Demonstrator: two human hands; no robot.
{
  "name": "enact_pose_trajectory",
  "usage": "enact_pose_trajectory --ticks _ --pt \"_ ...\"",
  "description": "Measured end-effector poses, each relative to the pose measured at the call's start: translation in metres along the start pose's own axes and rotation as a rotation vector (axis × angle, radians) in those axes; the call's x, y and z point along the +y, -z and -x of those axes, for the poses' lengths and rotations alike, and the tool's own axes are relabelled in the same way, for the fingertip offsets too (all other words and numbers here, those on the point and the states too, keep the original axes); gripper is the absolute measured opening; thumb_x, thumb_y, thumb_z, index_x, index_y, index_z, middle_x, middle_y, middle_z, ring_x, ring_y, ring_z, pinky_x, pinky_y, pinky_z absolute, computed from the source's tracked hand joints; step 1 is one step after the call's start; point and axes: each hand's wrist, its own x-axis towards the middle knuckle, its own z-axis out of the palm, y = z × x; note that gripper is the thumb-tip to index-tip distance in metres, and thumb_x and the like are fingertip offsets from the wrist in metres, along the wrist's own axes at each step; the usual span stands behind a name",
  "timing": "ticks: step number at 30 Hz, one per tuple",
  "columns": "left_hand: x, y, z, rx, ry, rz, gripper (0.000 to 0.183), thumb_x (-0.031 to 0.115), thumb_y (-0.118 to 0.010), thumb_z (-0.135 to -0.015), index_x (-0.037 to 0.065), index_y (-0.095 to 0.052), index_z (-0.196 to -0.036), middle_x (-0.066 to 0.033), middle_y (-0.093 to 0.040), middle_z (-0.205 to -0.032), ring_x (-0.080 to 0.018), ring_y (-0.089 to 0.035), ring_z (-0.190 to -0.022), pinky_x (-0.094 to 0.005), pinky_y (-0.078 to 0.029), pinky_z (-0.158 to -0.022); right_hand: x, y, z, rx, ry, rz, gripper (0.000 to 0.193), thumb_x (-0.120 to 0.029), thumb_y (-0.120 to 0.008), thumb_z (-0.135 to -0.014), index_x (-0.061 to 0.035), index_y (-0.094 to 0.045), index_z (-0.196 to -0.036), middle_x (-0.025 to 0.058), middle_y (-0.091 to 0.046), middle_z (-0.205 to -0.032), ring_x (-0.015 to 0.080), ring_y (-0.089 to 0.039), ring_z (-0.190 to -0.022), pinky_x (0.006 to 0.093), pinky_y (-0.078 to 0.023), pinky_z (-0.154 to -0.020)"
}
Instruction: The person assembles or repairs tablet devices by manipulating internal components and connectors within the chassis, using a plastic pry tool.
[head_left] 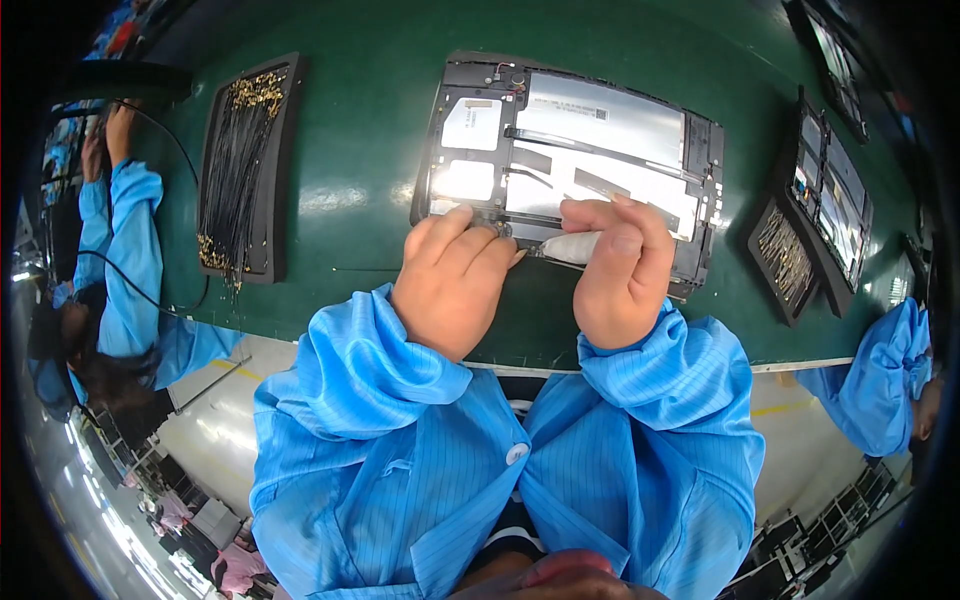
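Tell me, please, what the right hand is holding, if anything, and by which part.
It cannot be told: a white rounded shape shows at the right hand, possibly a fingertip cover.

From afar I'm counting the wearer's two hands [450, 280] [632, 270]
I'm seeing at least three opened tablets [600, 115], two black cable trays [284, 170] and one white coat button [516, 454].

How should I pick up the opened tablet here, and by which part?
Probably by the short ends of the opened tablet, one hand from each side. It lies flat, with its dark outer frame mostly uncovered there, while the left hand and right hand lie over its near long edge. Keep off the silver panels in the middle.
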Motion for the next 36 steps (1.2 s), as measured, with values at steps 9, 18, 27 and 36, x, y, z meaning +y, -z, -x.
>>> enact_pose_trajectory --ticks 9,18,27,36 --pt "0.002 0.002 -0.001 -0.028 0.024 0.005 0.023 0.002 -0.063 -0.059 0.005 -0.057 -0.081 -0.0082 -0.055 -0.084 -0.0285 -0.049 -0.088 -0.0385 -0.038 -0.077 0.0 -0.002 0.0 -0.011 -0.03 -0.07 0.021 -0.018 -0.045 -0.083 -0.0005 -0.047 -0.096 0.0123 -0.059 -0.081 0.0133 -0.054 -0.064 0.0245 -0.043 -0.059" --pt "-0.001 0.005 0.003 -0.072 0.0 -0.014 0.022 0.005 -0.056 -0.061 0.005 -0.056 -0.083 -0.0081 -0.056 -0.083 -0.0269 -0.049 -0.088 -0.038 -0.035 -0.079 -0.024 -0.013 -0.027 -0.427 0.313 0.314 0.014 -0.016 -0.054 -0.072 -0.0023 -0.053 -0.073 0.0136 -0.054 -0.061 0.0308 -0.052 -0.058 0.0371 -0.042 -0.051" --pt "0.003 0.036 0.026 -0.216 0.858 1.015 0.024 0.024 -0.049 -0.079 0.003 -0.052 -0.089 -0.0101 -0.055 -0.076 -0.0238 -0.054 -0.068 -0.0346 -0.043 -0.066 -0.005 -0.007 -0.033 -0.137 -0.409 0.049 0.032 -0.029 -0.04 -0.083 0.0004 -0.045 -0.095 0.0107 -0.054 -0.071 0.0176 -0.053 -0.064 0.0286 -0.043 -0.056" --pt "-0.02 0.016 0.012 0.29 1.453 1.327 0.024 0.027 -0.046 -0.082 0.005 -0.048 -0.088 -0.0028 -0.051 -0.07 -0.0124 -0.05 -0.056 -0.0243 -0.044 -0.05 -0.002 -0.005 -0.031 -0.174 -0.475 -0.18 0.042 -0.032 -0.035 -0.085 0.0023 -0.033 -0.108 0.0109 -0.052 -0.073 0.0158 -0.051 -0.065 0.0258 -0.044 -0.056"
